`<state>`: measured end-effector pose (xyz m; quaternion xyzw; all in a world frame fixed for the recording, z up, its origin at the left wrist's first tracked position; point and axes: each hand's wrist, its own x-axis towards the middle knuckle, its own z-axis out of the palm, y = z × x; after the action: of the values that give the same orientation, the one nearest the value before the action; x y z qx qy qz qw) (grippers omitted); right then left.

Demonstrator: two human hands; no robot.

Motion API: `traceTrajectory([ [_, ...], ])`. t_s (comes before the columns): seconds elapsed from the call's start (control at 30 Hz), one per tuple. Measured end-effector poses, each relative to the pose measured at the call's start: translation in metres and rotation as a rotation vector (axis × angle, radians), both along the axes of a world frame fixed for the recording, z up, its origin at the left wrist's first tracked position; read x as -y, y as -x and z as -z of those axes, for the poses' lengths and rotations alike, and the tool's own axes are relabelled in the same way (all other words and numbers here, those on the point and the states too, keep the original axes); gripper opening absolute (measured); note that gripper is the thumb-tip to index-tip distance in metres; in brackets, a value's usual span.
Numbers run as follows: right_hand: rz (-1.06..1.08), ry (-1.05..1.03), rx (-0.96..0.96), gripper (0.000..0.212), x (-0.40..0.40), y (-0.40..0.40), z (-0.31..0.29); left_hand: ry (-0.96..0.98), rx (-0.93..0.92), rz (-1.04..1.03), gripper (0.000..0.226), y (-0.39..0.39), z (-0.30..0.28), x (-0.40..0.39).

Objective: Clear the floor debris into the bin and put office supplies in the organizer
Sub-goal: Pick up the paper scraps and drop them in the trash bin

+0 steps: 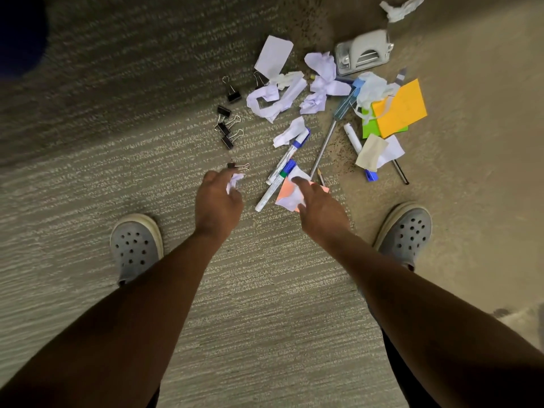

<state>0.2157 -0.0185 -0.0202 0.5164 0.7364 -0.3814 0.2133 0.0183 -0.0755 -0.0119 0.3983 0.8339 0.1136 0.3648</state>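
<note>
My left hand (218, 201) holds a small crumpled white paper scrap (234, 182) in its curled fingers, just below a black binder clip (238, 166) on the carpet. My right hand (319, 207) reaches down with its index finger stretched over a white paper scrap (290, 198) lying on a pink sticky note (284, 191). Beside them lie two white markers (278, 175) with blue and green caps. Further off are crumpled white papers (321, 83), several black binder clips (226, 125), a grey hole punch (363, 51), and orange and green notes (400, 108).
A screwdriver (332, 128), a white marker (353, 139), a pencil, a blue sharpener (371, 175) and a beige scrap (371, 153) lie on the carpet to the right. Another crumpled paper (400, 8) lies at the top right. My grey clogs (135, 245) stand at both sides.
</note>
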Motion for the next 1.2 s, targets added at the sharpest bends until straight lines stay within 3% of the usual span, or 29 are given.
traceTrajectory([
  [0.07,-0.125,0.034,0.091,0.062,0.006,0.002,0.006,0.016,0.0,-0.006,0.037,0.0,-0.001,0.01],
  [0.27,-0.093,-0.067,0.099,0.027,0.006,0.01,0.022,0.012,0.017,-0.065,0.034,-0.005,-0.002,0.023],
  [0.57,0.126,-0.114,-0.188,0.017,-0.002,0.042,-0.048,-0.046,0.135,-0.27,0.029,0.001,-0.045,0.029],
  [0.83,0.136,-0.212,-0.606,0.013,-0.036,0.177,-0.17,-0.443,0.034,-0.534,0.03,0.096,-0.16,-0.003],
  [1.1,0.157,-0.4,-1.04,0.008,-0.062,0.354,-0.258,-0.877,-0.287,-0.538,0.031,0.242,-0.256,-0.027],
  [1.2,0.236,-0.4,-1.066,0.009,-0.075,0.421,-0.263,-0.93,-0.398,-0.508,0.029,0.294,-0.26,-0.038],
])
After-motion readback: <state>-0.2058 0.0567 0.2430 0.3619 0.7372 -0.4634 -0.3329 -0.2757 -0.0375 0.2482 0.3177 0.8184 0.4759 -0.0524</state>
